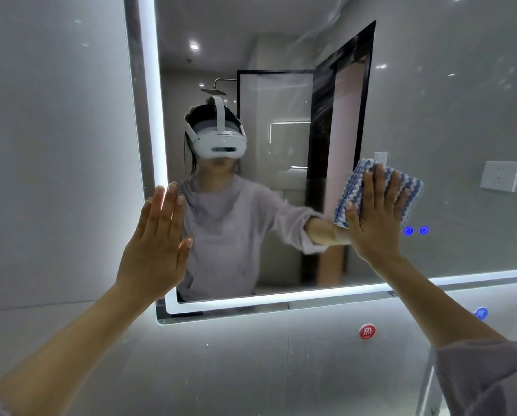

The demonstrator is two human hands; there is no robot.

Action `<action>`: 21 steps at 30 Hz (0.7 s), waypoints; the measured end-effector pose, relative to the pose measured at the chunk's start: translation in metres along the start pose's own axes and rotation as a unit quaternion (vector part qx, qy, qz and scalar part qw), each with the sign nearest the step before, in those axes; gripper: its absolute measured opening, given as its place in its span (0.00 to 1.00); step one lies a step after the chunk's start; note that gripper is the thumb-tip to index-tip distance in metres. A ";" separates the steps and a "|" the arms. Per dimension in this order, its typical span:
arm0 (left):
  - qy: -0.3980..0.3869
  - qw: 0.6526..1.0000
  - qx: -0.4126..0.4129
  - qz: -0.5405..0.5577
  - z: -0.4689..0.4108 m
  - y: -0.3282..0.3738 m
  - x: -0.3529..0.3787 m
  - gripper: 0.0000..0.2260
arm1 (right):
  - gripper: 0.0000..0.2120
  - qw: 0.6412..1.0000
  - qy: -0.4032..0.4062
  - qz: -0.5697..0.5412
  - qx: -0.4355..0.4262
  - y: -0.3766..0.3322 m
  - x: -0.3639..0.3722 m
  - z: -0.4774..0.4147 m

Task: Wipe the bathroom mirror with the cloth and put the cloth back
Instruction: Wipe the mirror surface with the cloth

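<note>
Bathroom mirror [431, 115], cloth [352, 183] under flat right hand [374, 217], left hand [158, 238] upright

Blue-white cloth [352, 186] pressed flat on lit mirror [461, 115].

The right hand [374, 219] presses a blue-and-white cloth [380, 190] flat against the lit mirror [281, 49] with straight fingers, just above two blue glowing buttons [416, 230], while the left hand [158, 238] is raised open, fingers straight, at the mirror's lower left edge, above a red sticker [367, 331] on the wall [221, 370].
</note>
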State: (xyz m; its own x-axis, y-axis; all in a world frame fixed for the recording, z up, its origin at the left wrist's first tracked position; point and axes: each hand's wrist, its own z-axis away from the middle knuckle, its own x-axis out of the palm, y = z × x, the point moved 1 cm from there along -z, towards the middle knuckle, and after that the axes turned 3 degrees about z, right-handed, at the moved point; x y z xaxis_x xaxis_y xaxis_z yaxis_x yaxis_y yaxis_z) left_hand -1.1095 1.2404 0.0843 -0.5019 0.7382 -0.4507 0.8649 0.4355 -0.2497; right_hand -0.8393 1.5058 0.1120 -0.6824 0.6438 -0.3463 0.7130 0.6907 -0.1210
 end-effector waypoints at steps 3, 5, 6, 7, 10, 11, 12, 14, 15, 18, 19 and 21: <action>0.001 1.000 0.003 0.004 0.000 0.000 0.000 0.28 | 0.31 0.999 0.016 -0.010 0.036 -0.020 -0.001 -0.006; -0.001 1.000 0.000 0.005 0.000 0.000 -0.001 0.28 | 0.31 0.999 0.017 -0.014 0.035 -0.032 -0.001 -0.009; -0.002 1.000 -0.002 0.008 0.000 0.000 -0.001 0.28 | 0.31 0.999 0.017 -0.016 0.028 -0.038 0.000 -0.012; -0.004 1.000 -0.004 0.013 0.000 0.000 -0.002 0.28 | 0.32 0.999 0.019 -0.016 0.022 -0.045 0.000 -0.014; -0.005 1.000 -0.008 0.029 0.000 0.001 -0.003 0.28 | 0.32 1.000 0.028 -0.011 -0.009 -0.067 0.003 -0.022; -0.007 0.999 -0.012 0.034 0.000 0.002 -0.003 0.28 | 0.32 0.999 0.031 -0.012 -0.020 -0.075 0.003 -0.024; -0.010 0.999 -0.015 0.037 0.000 0.002 -0.004 0.28 | 0.32 0.999 0.035 -0.013 -0.031 -0.083 0.004 -0.027; -0.015 0.999 -0.017 0.036 0.001 0.002 -0.004 0.28 | 0.32 0.998 0.045 -0.015 -0.051 -0.099 0.005 -0.031; -0.017 0.999 -0.018 0.033 0.001 0.002 -0.004 0.28 | 0.32 0.997 0.051 -0.016 -0.063 -0.107 0.005 -0.033; -0.018 0.999 -0.017 0.029 0.001 0.002 -0.003 0.28 | 0.31 0.993 0.065 -0.012 -0.102 -0.129 0.005 -0.037; -0.018 0.999 -0.017 0.030 0.001 0.001 -0.003 0.28 | 0.31 0.991 0.066 -0.010 -0.113 -0.136 0.004 -0.039; -0.018 0.999 -0.017 0.036 0.001 0.001 -0.003 0.28 | 0.31 0.989 0.060 -0.008 -0.134 -0.152 0.000 -0.042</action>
State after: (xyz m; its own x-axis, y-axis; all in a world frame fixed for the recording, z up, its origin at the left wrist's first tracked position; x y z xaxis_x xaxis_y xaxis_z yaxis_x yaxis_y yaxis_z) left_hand -1.1070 1.2379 0.0841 -0.4363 0.7502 -0.4969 0.8980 0.3984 -0.1869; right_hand -0.9542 1.4149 0.1698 -0.7188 0.6555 -0.2316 0.6448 0.7531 0.1303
